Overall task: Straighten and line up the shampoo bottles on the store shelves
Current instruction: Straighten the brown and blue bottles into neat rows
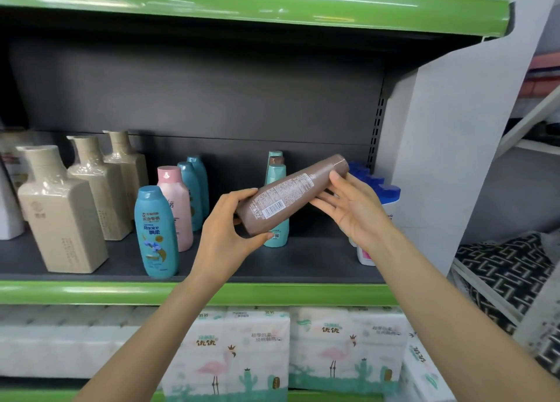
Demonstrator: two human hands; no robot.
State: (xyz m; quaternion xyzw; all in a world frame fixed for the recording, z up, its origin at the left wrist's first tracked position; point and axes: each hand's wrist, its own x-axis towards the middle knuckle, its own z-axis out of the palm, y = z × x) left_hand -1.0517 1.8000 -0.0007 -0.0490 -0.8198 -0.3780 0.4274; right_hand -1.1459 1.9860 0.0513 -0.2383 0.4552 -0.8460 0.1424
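You hold a brown plastic shampoo bottle (292, 197) in the air in front of the dark grey shelf (272, 265), tilted with its cap end up to the right and its base down to the left. Its back label faces you, with white print and a barcode near the base. Your left hand (225, 235) grips the base, fingers curled over the top and thumb underneath. Your right hand (353, 209) supports the cap end with fingers spread nearly straight beneath it and the thumb lying on top.

Behind the bottle stand two teal bottles (276, 174) with a brown-capped one between them. To the left you have one front teal Rejoice bottle (156, 232), one pink bottle (175, 207), and two more teal ones behind. Further left stand three beige square wrapped bottles (60, 213). On the right, blue-capped white bottles (389, 195) line up behind your right hand; their count is unclear. Flamingo-print tissue packs (230, 350) fill the shelf below.
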